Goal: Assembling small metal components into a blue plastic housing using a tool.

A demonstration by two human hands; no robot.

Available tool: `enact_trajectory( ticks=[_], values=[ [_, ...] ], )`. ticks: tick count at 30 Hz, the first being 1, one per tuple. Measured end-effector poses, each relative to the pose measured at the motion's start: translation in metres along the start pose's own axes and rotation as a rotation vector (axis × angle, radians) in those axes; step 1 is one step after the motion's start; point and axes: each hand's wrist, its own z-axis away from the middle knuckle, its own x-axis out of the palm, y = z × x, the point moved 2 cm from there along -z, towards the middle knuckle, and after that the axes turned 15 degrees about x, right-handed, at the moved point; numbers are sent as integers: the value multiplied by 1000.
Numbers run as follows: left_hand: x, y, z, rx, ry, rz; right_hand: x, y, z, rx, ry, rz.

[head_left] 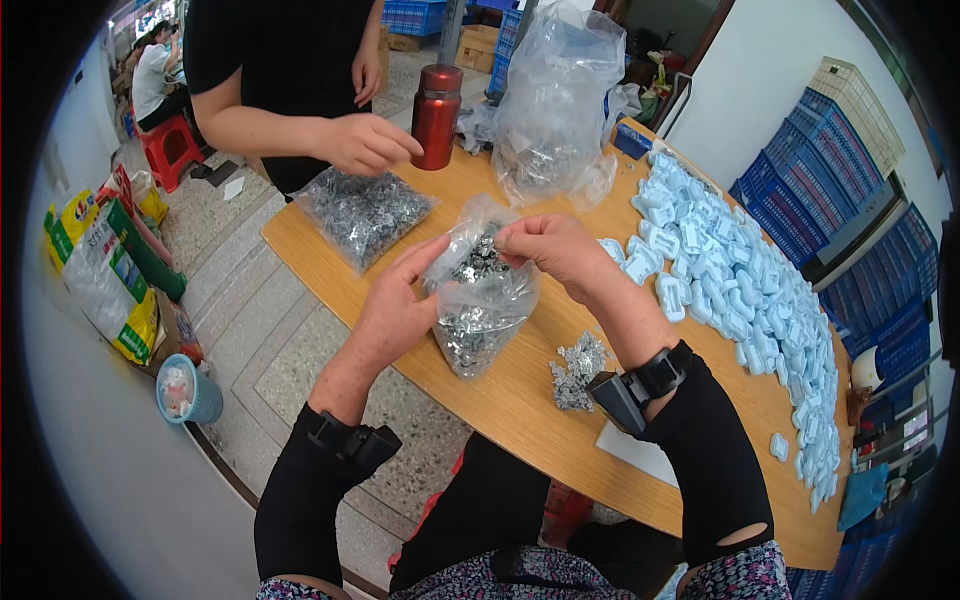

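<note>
A clear plastic bag (487,300) filled with small silvery metal parts stands on the wooden table in front of me, its mouth spread. My left hand (395,305) grips the bag's left side, thumb toward me and fingers stretched along the far side. At the right edge of the mouth, my right hand (560,250) has thumb and fingers pinched together on the plastic. Whether they also hold metal parts is hidden. A small heap of metal parts (578,372) lies below my right wrist. Beyond my left hand rests another full bag of metal parts (365,215).
Many light-blue plastic pieces (740,280) cover the table's right side. At the back stand a red flask (437,118) and a large clear bag (555,110). A co-worker's hand (370,145) hovers near the flask. A blue waste bin (190,390) sits on the floor at left.
</note>
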Motion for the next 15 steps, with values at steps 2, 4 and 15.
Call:
enact_trajectory(
  ticks=[2, 4, 15],
  values=[
    [0, 1, 0, -15, 4, -1, 2, -2, 3, -72, 85, 159],
    [1, 3, -1, -13, 30, 0, 5, -6, 8, -143, 170, 318],
    [12, 28, -15, 104, 143, 53, 37, -44, 12, -190, -28, 1236]
  ],
)
